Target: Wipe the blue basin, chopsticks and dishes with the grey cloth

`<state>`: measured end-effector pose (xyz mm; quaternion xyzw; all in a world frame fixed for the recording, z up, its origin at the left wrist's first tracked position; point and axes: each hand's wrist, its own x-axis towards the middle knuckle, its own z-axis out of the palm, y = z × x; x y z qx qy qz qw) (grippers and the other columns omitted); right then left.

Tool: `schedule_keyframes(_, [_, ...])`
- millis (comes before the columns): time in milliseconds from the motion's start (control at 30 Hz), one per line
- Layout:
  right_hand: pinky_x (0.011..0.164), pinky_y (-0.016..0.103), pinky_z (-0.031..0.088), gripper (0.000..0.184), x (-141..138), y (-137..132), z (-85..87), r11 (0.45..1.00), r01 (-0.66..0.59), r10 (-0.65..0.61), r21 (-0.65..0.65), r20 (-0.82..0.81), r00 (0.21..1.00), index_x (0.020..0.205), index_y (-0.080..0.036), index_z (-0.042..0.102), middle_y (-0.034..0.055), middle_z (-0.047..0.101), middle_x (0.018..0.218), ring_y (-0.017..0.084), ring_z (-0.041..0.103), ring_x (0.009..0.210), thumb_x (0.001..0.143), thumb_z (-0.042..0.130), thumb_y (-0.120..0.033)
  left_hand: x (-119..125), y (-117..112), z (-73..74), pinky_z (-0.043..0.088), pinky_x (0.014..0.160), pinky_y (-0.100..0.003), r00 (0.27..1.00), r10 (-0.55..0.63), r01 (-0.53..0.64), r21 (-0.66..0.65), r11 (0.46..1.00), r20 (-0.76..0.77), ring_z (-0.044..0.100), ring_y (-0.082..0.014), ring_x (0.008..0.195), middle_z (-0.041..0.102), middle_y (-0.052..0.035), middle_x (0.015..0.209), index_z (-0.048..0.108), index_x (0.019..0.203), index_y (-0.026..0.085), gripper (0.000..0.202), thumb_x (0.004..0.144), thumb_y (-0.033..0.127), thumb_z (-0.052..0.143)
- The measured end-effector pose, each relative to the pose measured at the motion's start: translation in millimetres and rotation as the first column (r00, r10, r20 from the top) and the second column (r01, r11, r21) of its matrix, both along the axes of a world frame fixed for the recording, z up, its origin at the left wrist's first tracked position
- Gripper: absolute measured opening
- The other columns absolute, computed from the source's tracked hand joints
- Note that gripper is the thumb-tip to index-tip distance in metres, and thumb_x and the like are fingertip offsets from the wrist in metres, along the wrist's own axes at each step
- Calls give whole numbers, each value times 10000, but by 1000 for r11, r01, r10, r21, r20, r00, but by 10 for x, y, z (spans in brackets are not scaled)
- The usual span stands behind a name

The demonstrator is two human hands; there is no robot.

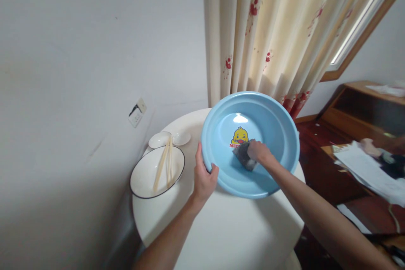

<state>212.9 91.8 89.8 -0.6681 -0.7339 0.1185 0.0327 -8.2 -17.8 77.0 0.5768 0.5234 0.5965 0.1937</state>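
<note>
The cloth [242,157] is in the basin [219,152], extending leftward from your right hand [258,152], which grips it. Your left hand [204,179], farther off, clasps the basin's left edge. Beyond, 1 bowl [144,177] sits on the counter [221,228].

bowl [144,177], two dishes [158,140] on white table [218,232]

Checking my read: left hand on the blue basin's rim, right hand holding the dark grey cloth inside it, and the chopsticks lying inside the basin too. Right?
Not quite: the head view shows the chopsticks resting in the white bowl, their upper ends past its rim. The left hand is on the blue basin's rim, and the right hand holds the dark grey cloth inside it.
</note>
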Motion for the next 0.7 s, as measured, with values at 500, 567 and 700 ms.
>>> schedule_keyframes(500, [1136, 470, 302, 499, -388, 508, 181, 834, 34, 84, 551, -187, 979, 1335, 17, 475, 276, 449, 1449, 348, 375, 1385, 943, 387, -279, -58, 5, 65, 264, 1213, -401, 1000, -18, 18, 58, 998, -1, 294, -280, 1473, 325, -136, 1586, 252, 1542, 154, 844, 770, 112, 591])
schedule_keyframes(567, [1176, 454, 260, 548, -450, 539, 184, 813, -191, 318, 550, -144, 937, 1402, -2, 432, 239, 372, 1527, 314, 288, 1452, 926, 440, -273, -52, 4, 54, 294, 1200, -410, 1000, 7, -8, 37, 999, 20, 332, -290, 1455, 344, -142, 1576, 261, 1540, 153, 845, 765, 119, 596])
schedule_keyframes(700, [1202, 443, 239, 542, -582, 409, 127, 630, -630, 713, 453, -17, 701, 1404, -36, 482, 192, 380, 1543, 273, 258, 1479, 894, 496, -222, -43, 15, 3, 331, 1180, -411, 998, 32, -33, 14, 999, 62, 380, -286, 1429, 354, -142, 1570, 255, 1544, 153, 833, 779, 129, 583])
